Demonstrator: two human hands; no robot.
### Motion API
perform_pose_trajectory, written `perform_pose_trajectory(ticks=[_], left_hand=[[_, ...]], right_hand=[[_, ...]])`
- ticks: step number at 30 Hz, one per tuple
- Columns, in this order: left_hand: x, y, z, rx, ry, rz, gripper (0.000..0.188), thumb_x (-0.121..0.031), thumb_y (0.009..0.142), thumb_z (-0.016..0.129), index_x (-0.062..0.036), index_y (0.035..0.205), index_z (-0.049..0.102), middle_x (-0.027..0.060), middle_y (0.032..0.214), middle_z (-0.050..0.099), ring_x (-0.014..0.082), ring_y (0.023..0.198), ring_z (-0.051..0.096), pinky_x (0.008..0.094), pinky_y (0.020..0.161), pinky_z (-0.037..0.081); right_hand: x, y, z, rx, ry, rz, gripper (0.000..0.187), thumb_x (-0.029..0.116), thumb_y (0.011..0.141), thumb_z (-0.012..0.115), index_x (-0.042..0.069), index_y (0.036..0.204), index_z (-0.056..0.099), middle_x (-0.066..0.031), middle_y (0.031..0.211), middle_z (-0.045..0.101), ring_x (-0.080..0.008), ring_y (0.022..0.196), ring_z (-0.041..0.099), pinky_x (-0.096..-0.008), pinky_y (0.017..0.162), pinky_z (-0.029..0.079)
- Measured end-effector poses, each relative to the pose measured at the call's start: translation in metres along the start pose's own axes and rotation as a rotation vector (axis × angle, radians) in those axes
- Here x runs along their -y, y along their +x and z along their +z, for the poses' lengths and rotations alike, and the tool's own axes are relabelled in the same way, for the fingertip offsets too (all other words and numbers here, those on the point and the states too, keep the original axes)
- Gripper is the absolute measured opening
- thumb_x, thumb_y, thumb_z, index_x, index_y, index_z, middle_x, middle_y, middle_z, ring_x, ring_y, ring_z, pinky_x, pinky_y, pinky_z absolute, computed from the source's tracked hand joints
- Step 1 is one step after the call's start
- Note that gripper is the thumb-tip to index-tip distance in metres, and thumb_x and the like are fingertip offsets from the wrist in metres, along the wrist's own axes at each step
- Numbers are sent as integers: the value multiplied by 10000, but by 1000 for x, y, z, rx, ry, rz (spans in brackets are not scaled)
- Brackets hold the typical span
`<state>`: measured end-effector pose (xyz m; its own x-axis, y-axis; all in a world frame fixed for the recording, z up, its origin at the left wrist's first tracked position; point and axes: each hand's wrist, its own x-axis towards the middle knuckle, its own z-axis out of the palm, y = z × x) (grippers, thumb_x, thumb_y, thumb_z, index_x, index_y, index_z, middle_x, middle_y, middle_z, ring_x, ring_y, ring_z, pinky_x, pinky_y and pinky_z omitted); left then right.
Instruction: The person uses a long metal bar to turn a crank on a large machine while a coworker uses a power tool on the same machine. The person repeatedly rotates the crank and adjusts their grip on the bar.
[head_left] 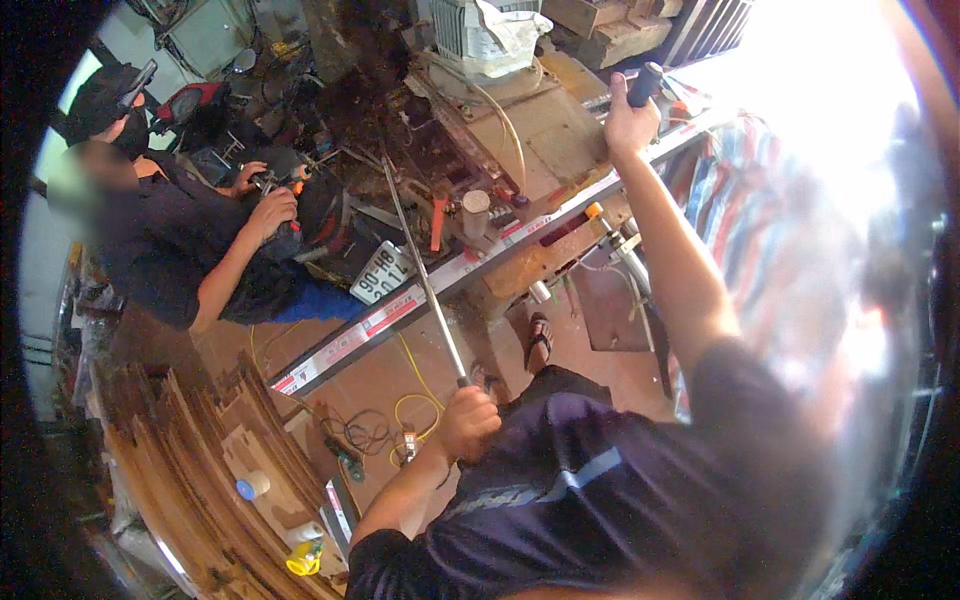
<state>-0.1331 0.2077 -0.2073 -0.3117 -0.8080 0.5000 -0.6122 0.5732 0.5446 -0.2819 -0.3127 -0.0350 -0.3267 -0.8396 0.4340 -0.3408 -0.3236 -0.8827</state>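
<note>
Left hand (pixel 467 420), lower centre of the frame: fist closed around the near end of a long thin metal rod (pixel 420 270), which slants up toward the cluttered workbench (pixel 540 130) at upper centre. Right hand (pixel 628 120), upper right: closed around a dark cylindrical handle (pixel 645 83) above the bench's edge. Another person (pixel 170 240) in dark clothing, upper left, holds a small tool (pixel 272 185).

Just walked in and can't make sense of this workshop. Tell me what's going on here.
The person wearing the camera stands over a cluttered workbench. Their left hand grips the lower end of a long thin metal rod that slants up across the bench, and their right hand is raised, closed on a dark handle. Opposite, a second person in dark clothes crouches, both hands on a small tool; what it is cannot be told.
</note>
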Motion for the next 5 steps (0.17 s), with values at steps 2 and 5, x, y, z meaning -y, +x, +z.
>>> perform_pose_trajectory(ticks=[2,5], left_hand=[[4,-3,8,-33,37,22,216,-355,803,691,-167,904,727,7,989,731,234,1017,712,482,1078,488],[15,-14,16,-9,92,92,311,-427,725,740,-170,899,726,14,988,733,224,1018,713,497,1085,480]], right_hand=[[2,0,4,-19,20,8,445,438,999,806,0,925,775,-119,813,767,-249,790,716,-436,824,552],[2,-1,6,-31,17,22,425,427,1001,806,7,944,784,-111,830,776,-247,799,722,-431,830,554]])
